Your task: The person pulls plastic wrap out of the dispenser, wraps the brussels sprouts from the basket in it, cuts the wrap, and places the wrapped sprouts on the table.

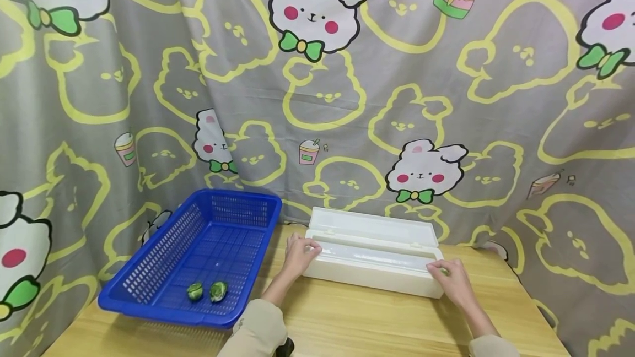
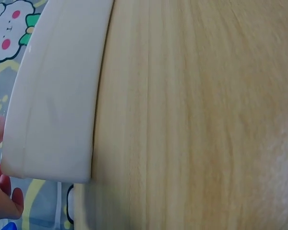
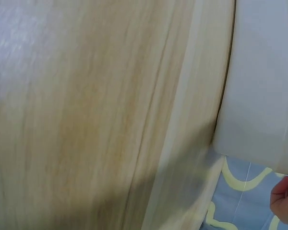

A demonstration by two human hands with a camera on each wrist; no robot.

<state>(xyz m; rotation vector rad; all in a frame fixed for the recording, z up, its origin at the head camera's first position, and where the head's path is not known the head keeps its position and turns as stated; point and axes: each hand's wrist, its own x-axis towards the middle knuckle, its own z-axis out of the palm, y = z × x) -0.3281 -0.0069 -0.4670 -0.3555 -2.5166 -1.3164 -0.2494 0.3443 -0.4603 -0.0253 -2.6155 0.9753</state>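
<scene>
A long white cling film box (image 1: 372, 278) stands on the table with its lid (image 1: 374, 227) raised at the back. Glossy clear cling film (image 1: 374, 257) shows along its opening. My left hand (image 1: 297, 256) is at the box's left end, thumb and forefinger pinching the film's edge there. At the other end my right hand (image 1: 453, 280) pinches the film's right edge, a small green patch showing beside its fingers. The wrist views show the box's plain front wall (image 2: 57, 96) and only parts of the left hand (image 2: 5, 196) and right hand (image 3: 285, 199).
Left of the box stands a blue plastic basket (image 1: 163, 313) with two small green Brussels sprouts (image 1: 218, 291) inside. A patterned grey curtain (image 1: 337, 142) hangs behind the wooden table (image 1: 367, 324). Something small and dark (image 1: 285, 347) is by the left sleeve.
</scene>
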